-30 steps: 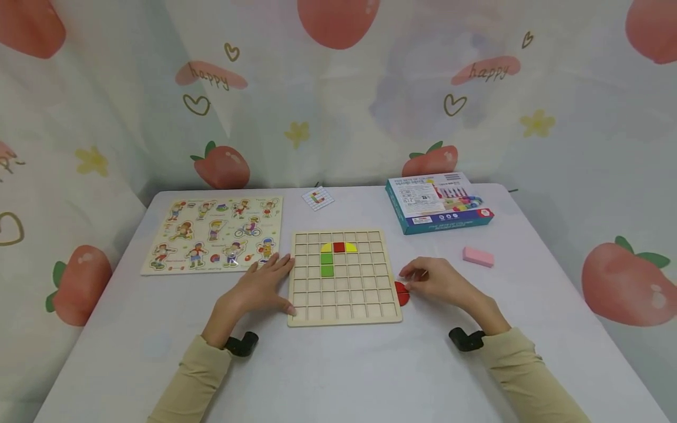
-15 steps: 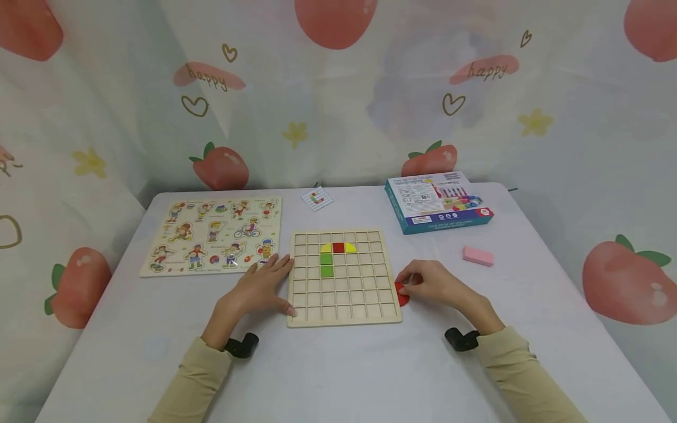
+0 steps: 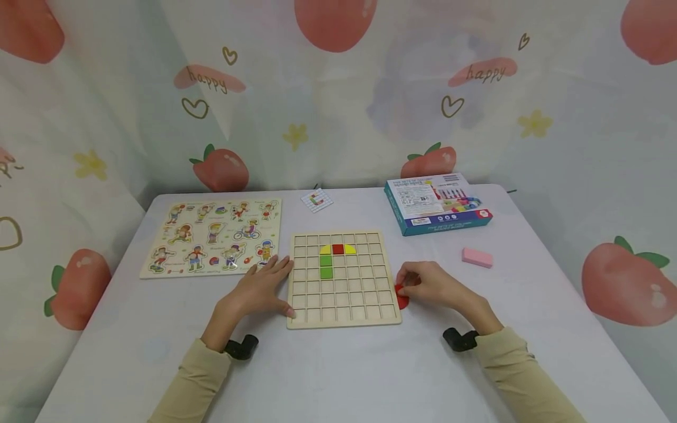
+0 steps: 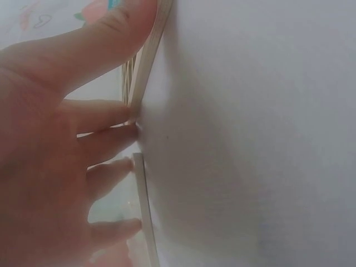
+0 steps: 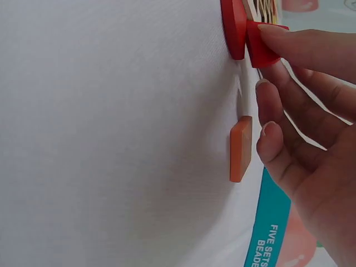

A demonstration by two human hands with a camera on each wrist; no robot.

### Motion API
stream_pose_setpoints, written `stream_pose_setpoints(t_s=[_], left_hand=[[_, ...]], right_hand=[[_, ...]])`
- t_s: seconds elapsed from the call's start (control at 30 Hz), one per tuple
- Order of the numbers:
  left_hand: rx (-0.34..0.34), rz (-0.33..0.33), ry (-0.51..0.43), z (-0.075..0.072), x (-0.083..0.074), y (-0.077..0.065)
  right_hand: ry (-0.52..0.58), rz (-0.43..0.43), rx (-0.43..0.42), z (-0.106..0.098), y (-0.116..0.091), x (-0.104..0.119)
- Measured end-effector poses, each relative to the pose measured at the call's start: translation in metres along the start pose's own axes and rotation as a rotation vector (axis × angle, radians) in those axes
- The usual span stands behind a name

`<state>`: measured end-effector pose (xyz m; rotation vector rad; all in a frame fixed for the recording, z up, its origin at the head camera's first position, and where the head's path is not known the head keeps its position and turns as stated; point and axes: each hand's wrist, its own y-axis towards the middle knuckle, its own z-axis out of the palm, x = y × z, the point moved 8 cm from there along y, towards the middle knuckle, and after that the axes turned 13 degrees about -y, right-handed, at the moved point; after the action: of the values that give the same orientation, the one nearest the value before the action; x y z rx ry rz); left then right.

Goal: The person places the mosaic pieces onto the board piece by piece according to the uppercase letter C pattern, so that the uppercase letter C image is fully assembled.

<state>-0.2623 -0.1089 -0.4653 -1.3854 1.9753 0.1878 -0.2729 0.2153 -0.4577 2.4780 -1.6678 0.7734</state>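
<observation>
A light wooden grid board [image 3: 344, 301] lies in front of me. Set in its cells are two green squares [image 3: 326, 266], a red square [image 3: 338, 249] and two yellow curved pieces [image 3: 350, 249]. My left hand [image 3: 259, 292] rests at the board's left edge, fingers spread, thumb by the near corner. Just off the right edge, my right hand [image 3: 432, 285] pinches a red quarter-round piece [image 5: 261, 47] between thumb and fingers. Another red piece [image 5: 235, 28] lies on the cloth right beside it; in the head view the fingers partly cover the pair.
A picture puzzle board [image 3: 211, 238] lies at the left, near my left fingertips. Behind the grid is a small pattern card [image 3: 317, 200]. A teal-edged box [image 3: 439, 202] stands at back right, with a pink block [image 3: 477, 257] in front of it.
My right hand has moved slightly left and nearer to me, its thumb and fingers coming onto a red piece. The left hand stays at the board's edge.
</observation>
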Motion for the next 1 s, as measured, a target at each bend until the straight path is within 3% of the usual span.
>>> stream_pose_setpoints(t_s=[0.2, 0.5, 1.0], left_hand=[[0.001, -0.002, 0.003, 0.001, 0.001, 0.0], [0.005, -0.002, 0.003, 0.002, 0.0, 0.001], [-0.003, -0.002, 0.008, 0.001, 0.003, 0.003]], right_hand=[[0.009, -0.016, -0.021, -0.002, 0.003, 0.006], [0.025, -0.076, -0.134, -0.01, 0.008, 0.022], [0.103, -0.077, -0.118, -0.002, 0.031, 0.047]])
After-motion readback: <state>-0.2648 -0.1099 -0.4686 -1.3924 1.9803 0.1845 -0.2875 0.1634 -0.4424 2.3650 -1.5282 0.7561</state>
